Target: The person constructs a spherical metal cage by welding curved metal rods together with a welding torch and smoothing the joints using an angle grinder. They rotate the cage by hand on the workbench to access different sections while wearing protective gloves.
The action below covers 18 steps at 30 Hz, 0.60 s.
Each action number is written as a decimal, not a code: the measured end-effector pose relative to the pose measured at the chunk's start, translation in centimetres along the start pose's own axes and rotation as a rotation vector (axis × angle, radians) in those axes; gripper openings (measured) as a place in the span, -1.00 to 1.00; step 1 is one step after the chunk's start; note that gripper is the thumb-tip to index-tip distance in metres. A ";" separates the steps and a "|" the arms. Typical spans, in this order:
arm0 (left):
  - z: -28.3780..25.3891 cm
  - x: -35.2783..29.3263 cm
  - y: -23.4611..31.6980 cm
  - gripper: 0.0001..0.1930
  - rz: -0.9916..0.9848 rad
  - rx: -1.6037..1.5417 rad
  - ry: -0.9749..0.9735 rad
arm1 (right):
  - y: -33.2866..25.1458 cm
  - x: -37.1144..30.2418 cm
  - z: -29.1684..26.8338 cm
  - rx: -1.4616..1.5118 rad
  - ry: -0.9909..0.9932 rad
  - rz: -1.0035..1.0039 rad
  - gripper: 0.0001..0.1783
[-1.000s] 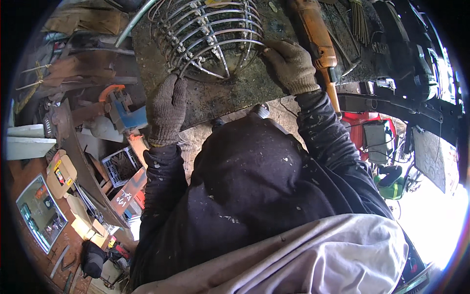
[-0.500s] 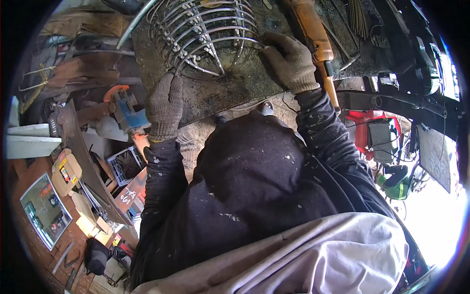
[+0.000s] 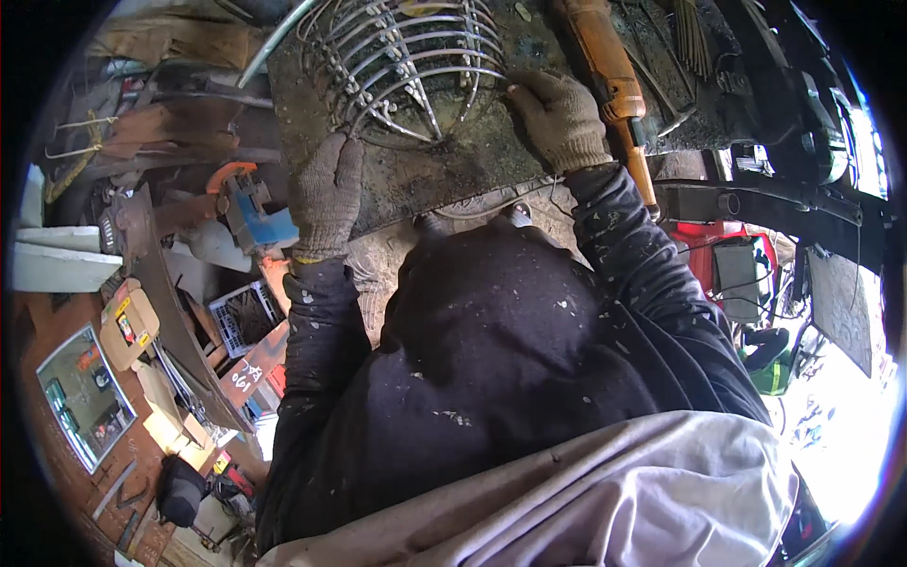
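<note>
Head view: my nearly straight left hand (image 3: 327, 194) and half-curled right hand (image 3: 564, 121) flank the cage (image 3: 407, 74) on the counter (image 3: 444, 177); whether either grips, I cannot tell. Even pressure should steady it.

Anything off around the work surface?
Yes: the long orange power tool beside the knit-gloved right hand has its tapered end jutting past the near edge of the dark, stained tabletop. That overhang looks odd and easy to bump.

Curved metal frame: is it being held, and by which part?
On the frame, the left hand is at the left end of the nearest hoop, the right hand at the right; whether either grips cannot be told.
</note>
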<state>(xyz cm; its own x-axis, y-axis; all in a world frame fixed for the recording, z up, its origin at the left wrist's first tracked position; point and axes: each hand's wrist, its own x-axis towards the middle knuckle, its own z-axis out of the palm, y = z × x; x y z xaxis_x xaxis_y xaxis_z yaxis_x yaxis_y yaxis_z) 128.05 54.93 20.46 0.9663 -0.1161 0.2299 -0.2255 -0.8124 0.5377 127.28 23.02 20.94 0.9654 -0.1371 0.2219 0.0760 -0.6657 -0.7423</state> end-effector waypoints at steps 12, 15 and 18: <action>0.0 0.1 0.4 -0.75 0.157 0.012 0.029 | -0.4 -0.1 -0.3 -0.060 0.000 0.004 -0.72; 0.5 0.1 -0.4 -0.76 0.141 -0.053 0.066 | -0.9 0.1 -0.5 -0.014 0.002 -0.051 -0.72; 0.0 0.3 0.0 -0.76 0.150 0.019 0.025 | -0.6 0.1 -0.6 -0.072 -0.021 -0.030 -0.72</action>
<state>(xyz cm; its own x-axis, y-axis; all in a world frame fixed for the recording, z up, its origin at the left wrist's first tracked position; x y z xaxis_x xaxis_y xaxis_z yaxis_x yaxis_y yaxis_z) 128.30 54.88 20.55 0.9185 -0.2225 0.3268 -0.3642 -0.7979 0.4803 127.16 22.96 21.77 0.9680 -0.1015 0.2293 0.0874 -0.7206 -0.6878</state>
